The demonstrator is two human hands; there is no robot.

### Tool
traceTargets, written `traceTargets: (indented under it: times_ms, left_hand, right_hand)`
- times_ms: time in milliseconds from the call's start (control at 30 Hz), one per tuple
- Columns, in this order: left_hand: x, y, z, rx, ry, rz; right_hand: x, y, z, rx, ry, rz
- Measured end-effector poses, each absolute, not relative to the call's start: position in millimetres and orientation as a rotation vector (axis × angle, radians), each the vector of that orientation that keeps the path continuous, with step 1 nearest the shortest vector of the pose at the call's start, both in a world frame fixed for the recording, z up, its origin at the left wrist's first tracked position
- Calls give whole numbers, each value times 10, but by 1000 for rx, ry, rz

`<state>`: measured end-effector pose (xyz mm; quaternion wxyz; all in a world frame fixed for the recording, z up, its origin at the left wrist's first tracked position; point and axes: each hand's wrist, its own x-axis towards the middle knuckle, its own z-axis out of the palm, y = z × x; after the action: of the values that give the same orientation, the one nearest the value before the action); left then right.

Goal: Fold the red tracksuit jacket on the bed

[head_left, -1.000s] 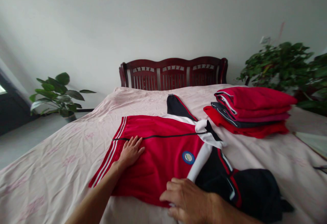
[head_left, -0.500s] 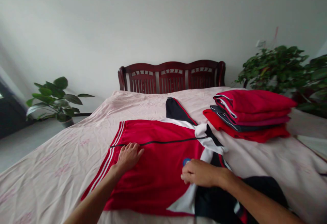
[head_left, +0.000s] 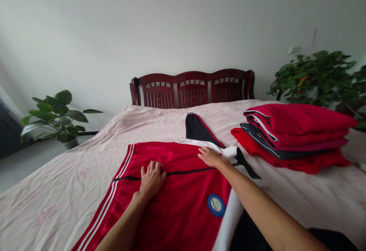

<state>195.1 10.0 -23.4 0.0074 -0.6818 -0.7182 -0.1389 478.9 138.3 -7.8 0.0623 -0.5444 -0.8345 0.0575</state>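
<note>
Well, both bare hands lie palm down on a red track jacket (head_left: 171, 209) spread across a bed, and neither has hold of anything. The left hand (head_left: 152, 180) sits near the middle of the red cloth, fingers slightly spread and gently curled, resting on a thin black line that runs across the jacket. The right hand (head_left: 212, 158) reaches farther out towards 12 o'clock, open and flat, its fingers just short of the top edge of the red panel and close to a white collar (head_left: 228, 152). The jacket fills the lower middle of the view, running under both hands and past them. A black sleeve (head_left: 198, 129) with red piping points towards 12 o'clock, while another black part (head_left: 248, 234) lies at about 5 o'clock, partly hidden by the right forearm. A round blue-rimmed badge (head_left: 216, 205) sits just below the right hand, beside that forearm. At about 2 o'clock, well clear of both hands, lies a stack of folded red and black garments (head_left: 294, 132) on the pale pink bedsheet (head_left: 57, 182). A dark wooden headboard (head_left: 191, 90) stands at 12 o'clock, with a potted plant (head_left: 54, 115) at 10 o'clock and a leafier one (head_left: 314, 77) at 2 o'clock.
</note>
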Motion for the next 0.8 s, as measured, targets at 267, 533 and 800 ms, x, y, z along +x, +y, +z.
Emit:
traceTargets:
  times_ms: [267, 533, 800]
  left_hand:
    - [1922, 142, -331, -2141, -2200, -406]
    - [1860, 167, -382, -2147, -2140, -213]
    - [1216, 92, -339, -2201, -2008, -135]
  right_hand:
    - [4679, 1560, -169, -1919, -2363, 117]
    - [4433, 1574, -311, -1813, -2444, 67]
    - [4897, 1637, -326, -2024, -2308, -20]
